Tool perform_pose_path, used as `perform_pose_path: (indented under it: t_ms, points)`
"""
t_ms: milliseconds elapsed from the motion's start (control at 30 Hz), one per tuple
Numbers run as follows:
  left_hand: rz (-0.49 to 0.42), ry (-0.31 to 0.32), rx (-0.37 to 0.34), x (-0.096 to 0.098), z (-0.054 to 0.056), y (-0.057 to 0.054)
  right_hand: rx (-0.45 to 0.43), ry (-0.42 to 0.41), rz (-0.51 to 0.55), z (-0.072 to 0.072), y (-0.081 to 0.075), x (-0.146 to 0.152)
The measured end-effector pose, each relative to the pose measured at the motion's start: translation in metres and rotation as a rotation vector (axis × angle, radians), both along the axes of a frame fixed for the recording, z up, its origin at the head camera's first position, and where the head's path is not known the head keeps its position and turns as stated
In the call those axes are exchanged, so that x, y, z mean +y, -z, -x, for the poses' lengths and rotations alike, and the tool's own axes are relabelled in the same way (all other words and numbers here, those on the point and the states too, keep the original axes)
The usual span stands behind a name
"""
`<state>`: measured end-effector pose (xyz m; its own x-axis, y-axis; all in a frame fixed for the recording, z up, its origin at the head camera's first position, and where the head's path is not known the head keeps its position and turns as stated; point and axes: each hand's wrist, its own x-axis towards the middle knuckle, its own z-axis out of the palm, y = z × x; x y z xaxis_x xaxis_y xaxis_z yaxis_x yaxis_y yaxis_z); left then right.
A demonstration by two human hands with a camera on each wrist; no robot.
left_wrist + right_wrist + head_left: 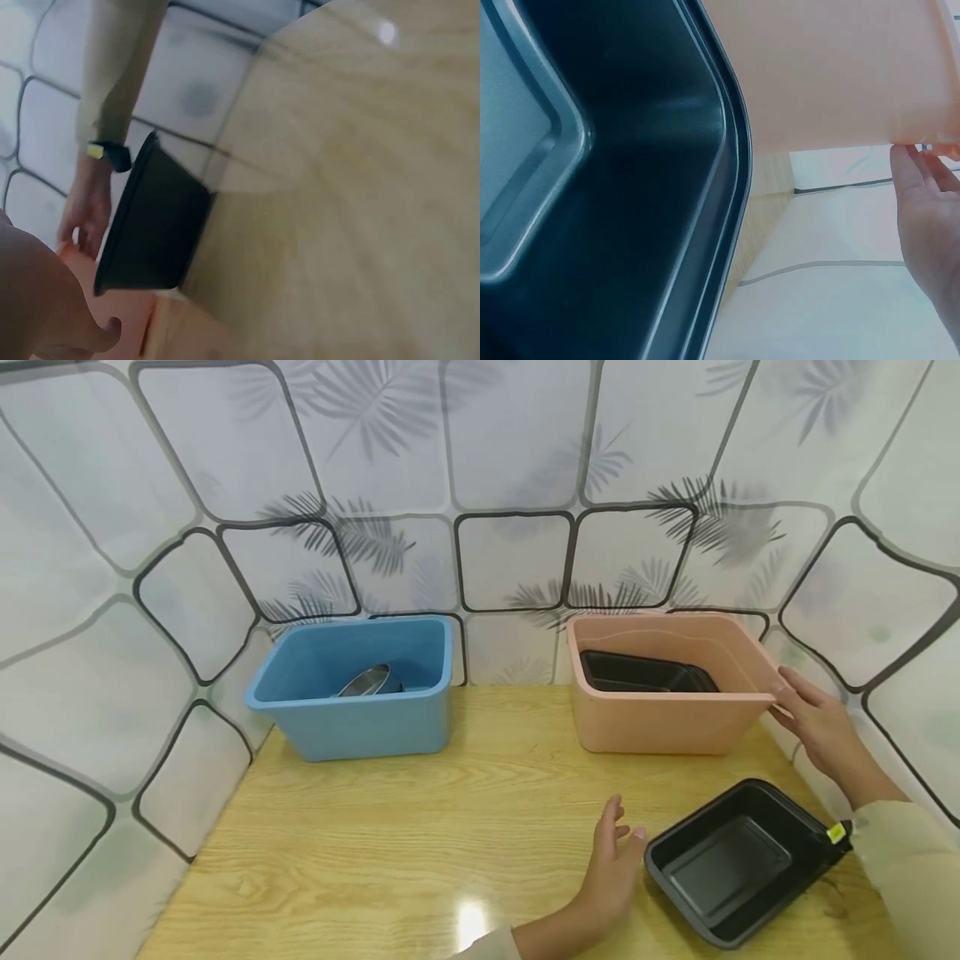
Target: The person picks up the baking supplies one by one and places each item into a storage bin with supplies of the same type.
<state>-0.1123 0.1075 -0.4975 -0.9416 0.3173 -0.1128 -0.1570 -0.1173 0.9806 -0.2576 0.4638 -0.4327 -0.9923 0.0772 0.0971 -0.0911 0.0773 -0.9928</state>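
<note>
A black rectangular baking pan (731,860) sits on the table at front right, its inside facing up. My left hand (611,868) is beside the pan's left rim, fingers loosely bent and holding nothing; whether it touches the rim I cannot tell. At the back right is a pink plastic bin (652,722) with a black pan (637,672) inside. My right hand (817,727) holds the bin's right rim corner between thumb and fingers. In the right wrist view the same hand (930,217) shows at the bin's edge, with the near pan filling the left side.
A blue plastic bin (360,727) stands at the back left, with a round metal container (367,682) in it. Patterned cloth walls (510,560) rise behind and beside the wooden table (375,835). A black strap device with a yellow tag (836,832) is on the right wrist.
</note>
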Motion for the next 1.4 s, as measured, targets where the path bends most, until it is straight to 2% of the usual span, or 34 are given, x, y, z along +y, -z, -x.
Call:
perform_pose_path:
  t_ms: [233, 367, 467, 567, 700, 1000, 1100, 1233, 1400]
  points:
    - [-0.017, 0.083, -0.022, 0.009, -0.023, 0.014, 0.008, -0.012, 0.038, 0.000, 0.001, 0.000]
    - [-0.082, 0.117, -0.060, 0.016, -0.034, 0.021, 0.008, -0.008, 0.066, -0.001, 0.001, 0.000]
    - [-0.072, 0.132, -0.077, 0.021, -0.038, 0.025, -0.004, 0.010, 0.058, -0.002, 0.001, -0.001]
    - [0.012, 0.149, -0.082, 0.024, -0.040, 0.026, -0.016, 0.016, 0.048, -0.002, 0.001, -0.001]
    - [0.049, 0.167, -0.065, 0.028, -0.043, 0.027, -0.001, 0.009, 0.074, -0.003, 0.000, -0.001]
    - [0.078, 0.125, -0.072, 0.038, -0.049, 0.033, 0.012, 0.005, 0.068, 0.000, 0.000, -0.002]
    - [0.086, 0.121, -0.097, 0.040, -0.050, 0.032, 0.007, 0.012, 0.061, 0.001, 0.000, -0.001]
    - [0.106, 0.079, -0.138, 0.041, -0.054, 0.031, -0.006, 0.013, 0.057, 0.002, 0.001, -0.001]
    - [0.142, 0.066, -0.078, 0.042, -0.053, 0.029, -0.023, 0.013, 0.031, 0.002, 0.000, -0.001]
